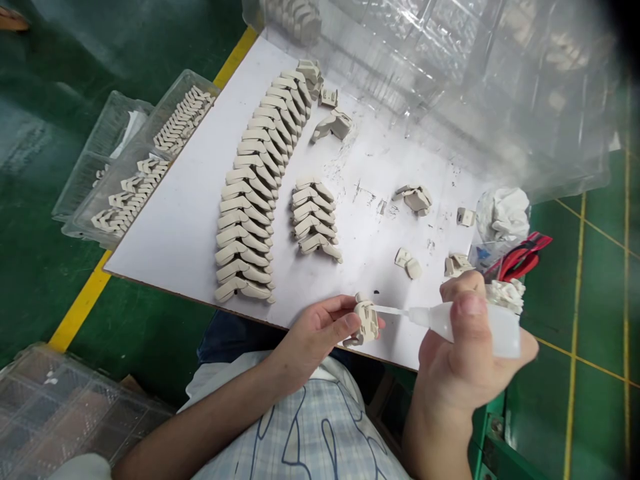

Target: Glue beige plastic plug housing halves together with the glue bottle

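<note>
Lower centre: left hand (320, 330) pinches a beige part (369, 323). Lower right: right hand (467, 357) grips a bottle (504, 330), nozzle (395, 311) pointing left at the part's upper end; contact unclear.

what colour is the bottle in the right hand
The bottle is translucent white, seen best in the head view.
</note>
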A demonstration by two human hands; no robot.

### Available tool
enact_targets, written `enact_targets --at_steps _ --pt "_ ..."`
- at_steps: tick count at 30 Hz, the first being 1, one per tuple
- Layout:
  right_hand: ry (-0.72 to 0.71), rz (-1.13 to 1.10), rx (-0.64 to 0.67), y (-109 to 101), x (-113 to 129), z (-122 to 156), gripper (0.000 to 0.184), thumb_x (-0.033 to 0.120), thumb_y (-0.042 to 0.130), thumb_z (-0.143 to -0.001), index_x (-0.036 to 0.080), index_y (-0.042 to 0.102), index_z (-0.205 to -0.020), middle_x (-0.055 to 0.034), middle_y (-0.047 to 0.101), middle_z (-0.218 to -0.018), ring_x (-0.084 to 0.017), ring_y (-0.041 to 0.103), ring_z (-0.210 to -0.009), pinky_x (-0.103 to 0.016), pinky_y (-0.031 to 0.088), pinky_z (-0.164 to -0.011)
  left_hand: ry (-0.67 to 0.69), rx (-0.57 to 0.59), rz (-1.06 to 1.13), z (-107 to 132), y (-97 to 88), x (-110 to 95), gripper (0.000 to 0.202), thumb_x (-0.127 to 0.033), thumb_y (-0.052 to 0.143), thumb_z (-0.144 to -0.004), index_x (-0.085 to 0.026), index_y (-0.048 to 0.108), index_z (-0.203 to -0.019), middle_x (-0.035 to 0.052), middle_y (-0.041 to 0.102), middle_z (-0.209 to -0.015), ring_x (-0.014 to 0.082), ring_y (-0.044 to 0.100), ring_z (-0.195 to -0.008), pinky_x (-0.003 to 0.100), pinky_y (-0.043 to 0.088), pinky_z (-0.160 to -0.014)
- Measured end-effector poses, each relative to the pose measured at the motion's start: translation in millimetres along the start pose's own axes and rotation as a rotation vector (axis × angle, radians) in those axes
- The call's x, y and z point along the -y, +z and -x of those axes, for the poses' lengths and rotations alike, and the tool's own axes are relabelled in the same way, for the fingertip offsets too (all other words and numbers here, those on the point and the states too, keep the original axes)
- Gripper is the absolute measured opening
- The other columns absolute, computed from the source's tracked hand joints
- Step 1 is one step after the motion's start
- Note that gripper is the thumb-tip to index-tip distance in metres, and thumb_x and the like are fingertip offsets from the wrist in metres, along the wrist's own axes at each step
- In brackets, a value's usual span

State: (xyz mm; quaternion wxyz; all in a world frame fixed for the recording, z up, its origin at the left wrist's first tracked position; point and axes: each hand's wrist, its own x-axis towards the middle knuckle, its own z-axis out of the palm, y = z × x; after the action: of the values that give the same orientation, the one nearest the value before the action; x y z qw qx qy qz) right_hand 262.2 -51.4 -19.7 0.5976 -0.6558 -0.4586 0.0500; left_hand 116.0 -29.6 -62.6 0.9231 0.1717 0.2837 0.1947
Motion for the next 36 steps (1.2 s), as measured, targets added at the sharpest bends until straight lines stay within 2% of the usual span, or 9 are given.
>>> enact_targets --at_steps 5,14,24,29,36 --pt "0.012 0.04 -0.006 0 -1 1 0.053 0.035 0.064 -0.09 0.022 0.031 -0.051 0.0041 0.026 -0.054 -0.013 0.034 -0.057 -0.034 0.028 -0.059 -0.002 -0.007 -0.005 -1 -0.1 0 0.055 -0.058 0.077 -0.077 -0.013 0.072 -0.108 0.0126 0.077 -0.103 0.0254 0.07 -0.102 0.039 0.046 -0.1" --pt "0.0 -0.029 -0.007 0 -1 -2 0.046 0.022 0.062 -0.088 0.021 0.035 -0.051 0.0052 0.024 -0.052 -0.012 0.033 -0.057 -0.034 0.028 -0.061 -0.002 -0.015 0.001 0 1.2 -1 0.055 -0.058 0.078 -0.076 -0.013 0.074 -0.107 0.0119 0.078 -0.101 0.0246 0.071 -0.101 0.037 0.047 -0.099" --pt "0.001 -0.046 0.035 -6 -2 4 0.048 0.022 0.063 -0.089 0.02 0.032 -0.053 0.0048 0.026 -0.053 -0.012 0.031 -0.057 -0.033 0.027 -0.06 -0.004 -0.028 -0.007 -1 -0.8 1 0.059 -0.059 0.078 -0.075 -0.014 0.073 -0.113 0.0105 0.078 -0.099 0.0244 0.071 -0.099 0.036 0.047 -0.095" --pt "-0.043 -0.075 0.052 -9 -1 2 0.047 0.019 0.06 -0.091 0.02 0.029 -0.055 0.0049 0.02 -0.054 -0.012 0.028 -0.057 -0.033 0.024 -0.06 -0.006 -0.035 -0.007 -1 -1.3 2 0.059 -0.06 0.078 -0.075 -0.015 0.073 -0.113 0.0097 0.078 -0.098 0.0235 0.07 -0.099 0.035 0.046 -0.096" --pt "0.023 -0.111 0.118 -10 5 8 0.045 0.019 0.061 -0.091 0.02 0.031 -0.056 0.004 0.026 -0.056 -0.012 0.031 -0.059 -0.034 0.025 -0.06 -0.011 -0.022 -0.02 -1 -0.7 1 0.053 -0.059 0.077 -0.077 -0.017 0.075 -0.111 0.0084 0.078 -0.103 0.0221 0.07 -0.1 0.033 0.047 -0.096"
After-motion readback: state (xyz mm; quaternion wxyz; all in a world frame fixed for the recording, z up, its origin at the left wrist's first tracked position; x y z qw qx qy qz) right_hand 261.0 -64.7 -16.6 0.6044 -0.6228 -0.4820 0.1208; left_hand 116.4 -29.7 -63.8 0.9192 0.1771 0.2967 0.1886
